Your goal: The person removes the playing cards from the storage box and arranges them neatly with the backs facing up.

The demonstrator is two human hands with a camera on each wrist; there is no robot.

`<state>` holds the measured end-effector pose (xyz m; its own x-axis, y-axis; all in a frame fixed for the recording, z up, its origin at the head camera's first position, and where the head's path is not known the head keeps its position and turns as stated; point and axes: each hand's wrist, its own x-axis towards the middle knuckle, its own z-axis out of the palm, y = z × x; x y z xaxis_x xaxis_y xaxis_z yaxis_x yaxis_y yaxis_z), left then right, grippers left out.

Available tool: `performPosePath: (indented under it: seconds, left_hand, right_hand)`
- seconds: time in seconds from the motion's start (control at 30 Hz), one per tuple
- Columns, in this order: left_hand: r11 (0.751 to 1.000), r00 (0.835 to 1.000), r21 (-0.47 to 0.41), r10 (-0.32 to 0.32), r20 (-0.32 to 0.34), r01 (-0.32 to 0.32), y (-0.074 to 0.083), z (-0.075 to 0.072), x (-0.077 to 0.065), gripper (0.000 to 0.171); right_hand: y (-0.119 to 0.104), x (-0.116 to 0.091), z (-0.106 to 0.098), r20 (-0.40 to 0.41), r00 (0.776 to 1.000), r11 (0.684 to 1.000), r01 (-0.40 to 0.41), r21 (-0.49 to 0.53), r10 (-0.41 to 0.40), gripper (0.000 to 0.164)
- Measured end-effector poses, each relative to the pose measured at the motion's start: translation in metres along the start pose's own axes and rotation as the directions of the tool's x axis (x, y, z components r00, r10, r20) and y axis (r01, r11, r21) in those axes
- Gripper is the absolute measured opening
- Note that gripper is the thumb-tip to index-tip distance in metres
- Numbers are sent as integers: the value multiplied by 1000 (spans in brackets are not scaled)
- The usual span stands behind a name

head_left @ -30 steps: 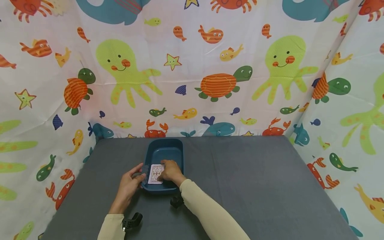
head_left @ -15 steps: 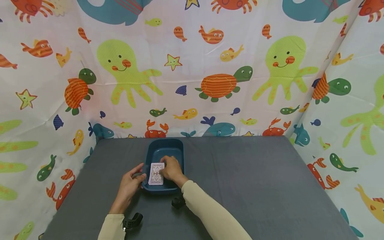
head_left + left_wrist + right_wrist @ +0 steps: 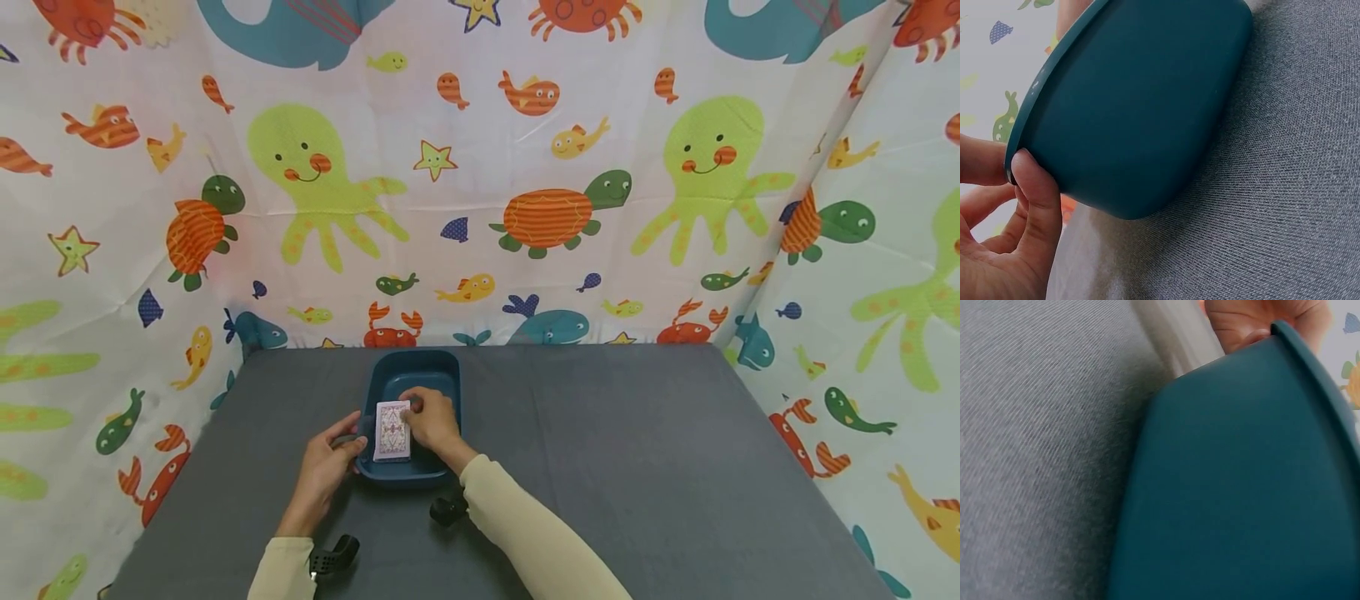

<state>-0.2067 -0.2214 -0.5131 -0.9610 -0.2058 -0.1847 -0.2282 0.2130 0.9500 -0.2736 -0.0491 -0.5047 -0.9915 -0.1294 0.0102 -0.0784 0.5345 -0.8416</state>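
A deep blue plastic tray (image 3: 408,480) stands on the grey table. Inside, near its left wall, a stack of playing cards (image 3: 392,433) shows its red-and-white patterned back. My right hand (image 3: 435,421) reaches over the tray's right side and pinches the cards along their right edge, thumb and fingers bent. At the left rim, my left hand (image 3: 322,467) holds the tray. The left wrist view shows its thumb (image 3: 1038,181) against the outer wall (image 3: 1141,112), with fingers behind the rim. The right hand's fingertips are hidden in both wrist views.
The grey table (image 3: 615,467) extends widely to the right of the tray. A white cloth backdrop (image 3: 465,192) printed with sea animals rises behind and at both sides. Black devices (image 3: 448,510) are worn at both wrists.
The right hand has drawn its fingers back to the cards' right edge, and the cards have shifted slightly away from me. The left hand has stayed at the tray's rim.
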Motion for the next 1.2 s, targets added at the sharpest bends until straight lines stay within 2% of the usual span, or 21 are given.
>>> performPosePath:
  seconds: [0.23,0.43,0.73,0.97,1.2]
  left_hand:
    - [1000,1000,-11,2,-17,-3,-3,2,0,50]
    - [1000,1000,-16,-6,-25,5,-4,3,0,50]
    - [1000,1000,-5,-7,-26,7,-4,1,-1,50]
    - [1000,1000,-3,0,-28,0,-5,1,1,50]
    - [1000,1000,-18,7,-24,-8,-3,1,1,50]
  right_hand:
    - [-5,-1,-7,-54,998,999,20,39,-18,20]
    - [-12,-6,-20,-75,996,990,63,129,-54,18]
    - [-7,-20,-36,-10,997,975,78,210,-77,18]
    - [-3,-26,-55,-42,991,975,130,180,-124,16]
    - [4,-29,-81,-65,990,973,136,184,-126,19]
